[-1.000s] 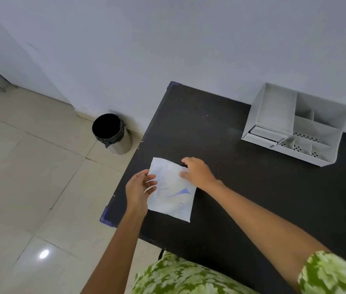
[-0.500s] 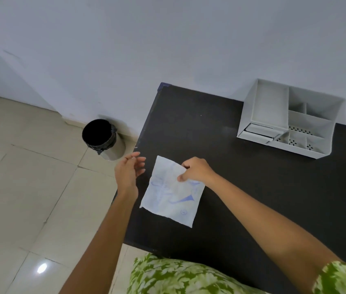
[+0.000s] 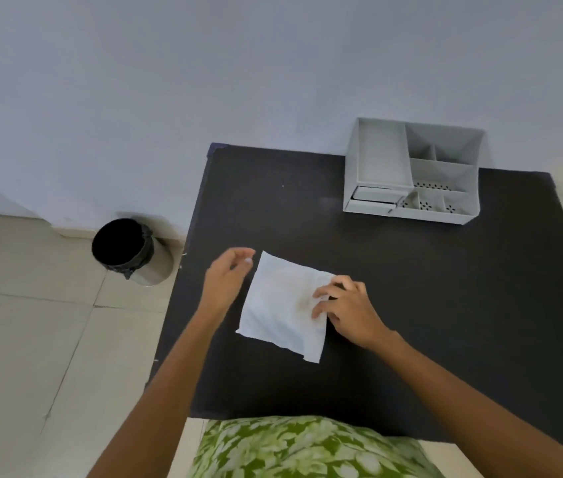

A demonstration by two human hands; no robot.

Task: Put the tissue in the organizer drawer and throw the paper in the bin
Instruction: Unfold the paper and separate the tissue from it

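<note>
A white square sheet point(image 3: 281, 305) lies flat on the black table point(image 3: 428, 288). The side that shows is plain and slightly crinkled, and I cannot tell whether it is the tissue or the paper. My right hand point(image 3: 349, 310) pinches the sheet's right edge, fingers on top and thumb at the edge. My left hand point(image 3: 226, 281) hovers open just left of the sheet's upper left corner, apart from it. The grey organizer point(image 3: 380, 157) stands at the table's back against the wall; its small drawer point(image 3: 373, 198) at the lower left sits slightly pulled out.
A round bin point(image 3: 155, 263) with a black liner stands on the tiled floor left of the table, near the wall. The table's left edge runs between my left hand and the bin. My green patterned clothing point(image 3: 307, 450) fills the bottom of the view.
The blue marks on the sheet no longer show; a plain white face is up. My left hand let go and opened beside it. My right hand shifted to the right edge.
</note>
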